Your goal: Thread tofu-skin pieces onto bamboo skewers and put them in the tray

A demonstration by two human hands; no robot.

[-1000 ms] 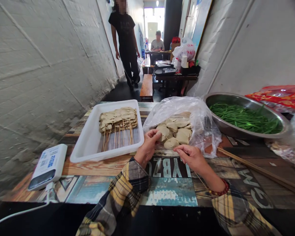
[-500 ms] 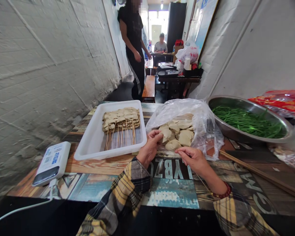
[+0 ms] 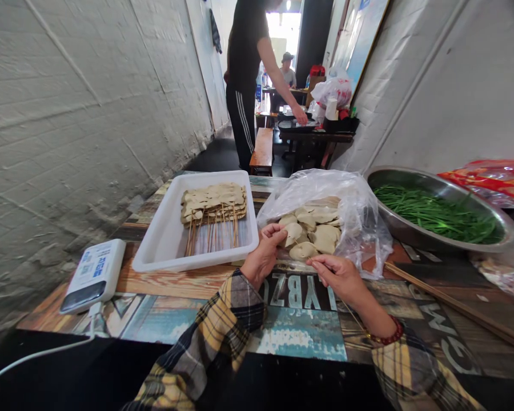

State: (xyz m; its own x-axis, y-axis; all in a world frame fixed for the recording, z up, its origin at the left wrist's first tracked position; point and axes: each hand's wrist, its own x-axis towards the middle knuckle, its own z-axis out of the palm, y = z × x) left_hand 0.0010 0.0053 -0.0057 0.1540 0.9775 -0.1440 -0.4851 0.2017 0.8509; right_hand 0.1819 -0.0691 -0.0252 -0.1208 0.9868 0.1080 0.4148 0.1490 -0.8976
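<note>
My left hand (image 3: 262, 256) pinches the edge of a flat beige slice (image 3: 294, 233) between thumb and fingertips. In my right hand (image 3: 342, 284) is a thin bamboo skewer (image 3: 352, 315); its rear end runs back under the wrist and its front points at the slices. Another slice (image 3: 303, 250) sits at the skewer's front, and I cannot tell how far the skewer passes through it. Behind both hands, a clear plastic bag (image 3: 364, 208) lies open around several loose slices (image 3: 326, 238). To the left, a white tray (image 3: 154, 242) holds stacked, skewered slices (image 3: 214, 197).
At right stands a steel basin (image 3: 509, 233) of cut green stalks (image 3: 441, 217), with long wooden sticks (image 3: 449, 301) before it. A white device (image 3: 95, 274) with a cable is at left. Beyond the table, a person in black (image 3: 246, 57) reaches over another table.
The person in black has turned and stretched an arm toward the far table. My hands keep nearly the same pose, with the view shifted slightly.
</note>
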